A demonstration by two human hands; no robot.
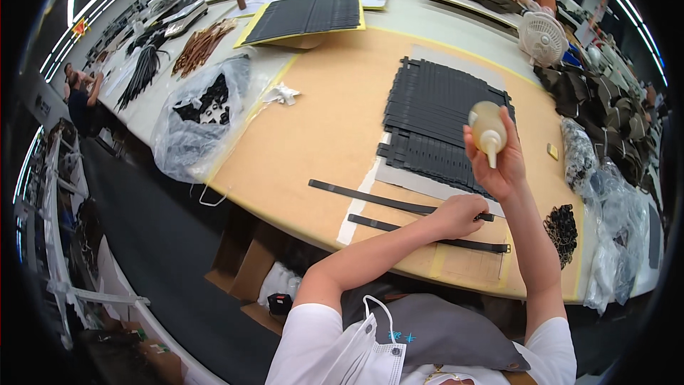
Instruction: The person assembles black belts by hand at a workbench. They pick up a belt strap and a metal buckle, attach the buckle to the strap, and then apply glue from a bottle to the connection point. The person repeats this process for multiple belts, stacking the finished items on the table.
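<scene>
A white face mask (pixel 374 356) hangs at the person's chest, nearest the camera, above a grey apron (pixel 442 331). The left hand (pixel 459 215) presses on a long black leather strap (pixel 388 202) lying flat on the tan desk (pixel 320 128); its fingers are curled down onto the strap, not gripping it. A second black strap (pixel 427 237) lies just beside it, nearer the desk edge. The right hand (pixel 499 160) is raised above the straps, fingers clenched around a translucent plastic glue bottle (pixel 488 128) held with its nozzle pointing down. Behind the hands lies a stack of black straps (pixel 434 110) on a grey sheet. A white desk fan (pixel 543 37) stands further right. A clear plastic bag (pixel 199 117) lies at the left desk edge.
</scene>
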